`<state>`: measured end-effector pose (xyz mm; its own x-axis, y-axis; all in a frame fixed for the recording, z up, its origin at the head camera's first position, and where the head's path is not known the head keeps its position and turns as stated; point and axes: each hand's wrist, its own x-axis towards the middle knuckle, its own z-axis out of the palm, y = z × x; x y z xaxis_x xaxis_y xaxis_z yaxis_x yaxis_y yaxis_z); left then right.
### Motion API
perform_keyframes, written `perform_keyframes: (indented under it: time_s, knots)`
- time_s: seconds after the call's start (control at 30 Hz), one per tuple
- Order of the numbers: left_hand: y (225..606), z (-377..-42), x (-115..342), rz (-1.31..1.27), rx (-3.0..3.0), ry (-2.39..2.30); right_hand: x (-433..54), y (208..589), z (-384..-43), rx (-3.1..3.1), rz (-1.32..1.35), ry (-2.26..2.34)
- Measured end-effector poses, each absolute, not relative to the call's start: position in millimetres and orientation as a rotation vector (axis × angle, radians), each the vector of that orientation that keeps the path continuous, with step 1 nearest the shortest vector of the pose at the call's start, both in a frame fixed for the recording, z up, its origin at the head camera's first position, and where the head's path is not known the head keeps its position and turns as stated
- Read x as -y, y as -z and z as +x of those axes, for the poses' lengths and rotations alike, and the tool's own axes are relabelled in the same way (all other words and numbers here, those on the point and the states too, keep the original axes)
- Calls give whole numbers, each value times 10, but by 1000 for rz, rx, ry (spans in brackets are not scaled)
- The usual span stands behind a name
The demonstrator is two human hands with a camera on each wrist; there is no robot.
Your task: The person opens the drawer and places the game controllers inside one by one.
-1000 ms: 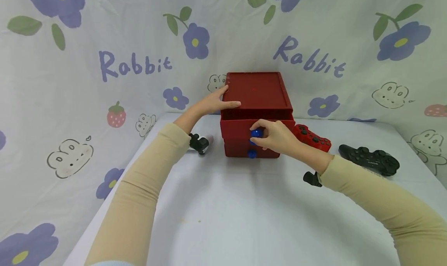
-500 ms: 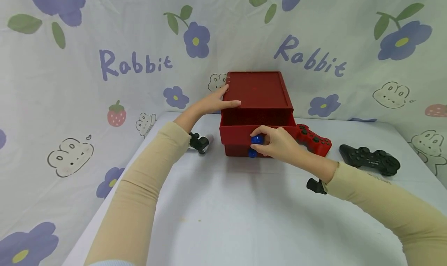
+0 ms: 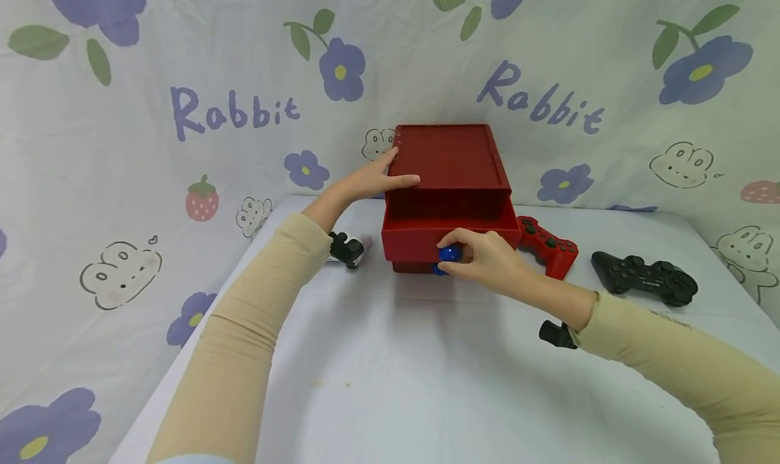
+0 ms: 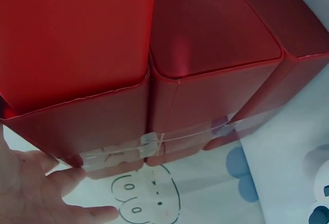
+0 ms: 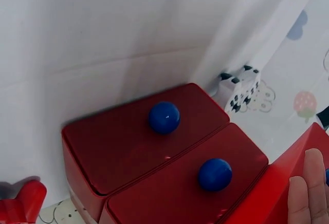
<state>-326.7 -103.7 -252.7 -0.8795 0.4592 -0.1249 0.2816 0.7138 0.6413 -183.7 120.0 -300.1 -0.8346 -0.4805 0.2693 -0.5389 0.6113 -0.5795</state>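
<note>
A red cabinet of drawers (image 3: 447,156) stands at the back of the table, with its top drawer (image 3: 411,245) pulled part way out. Thumb and index finger of my right hand (image 3: 490,261) pinch that drawer's round blue knob (image 3: 449,253). My left hand (image 3: 372,178) lies with spread fingers along the cabinet's upper left edge. In the left wrist view, the straight fingers of the left hand (image 4: 41,188) are at the cabinet's side. Two lower drawers, each with a blue knob (image 5: 215,174), are closed in the right wrist view. The inside of the top drawer looks bare where visible.
Right of the cabinet lie a red game controller (image 3: 548,246) and a black game controller (image 3: 644,279). A black-and-white object (image 5: 239,88), partly behind the left arm in the head view, stands left of the cabinet. A patterned cloth (image 3: 244,44) hangs behind.
My right hand has drawn the top drawer toward me, and the opening above its front has widened. The left hand has stayed in place on the cabinet.
</note>
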Motion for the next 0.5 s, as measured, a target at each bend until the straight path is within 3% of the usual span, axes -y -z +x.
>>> perform_keyframes:
  time_s: [0.5]
  knots:
    - [2521,-3239,1039,590,-2629,-972,-1194,3018,-1619,2742,899,-1040]
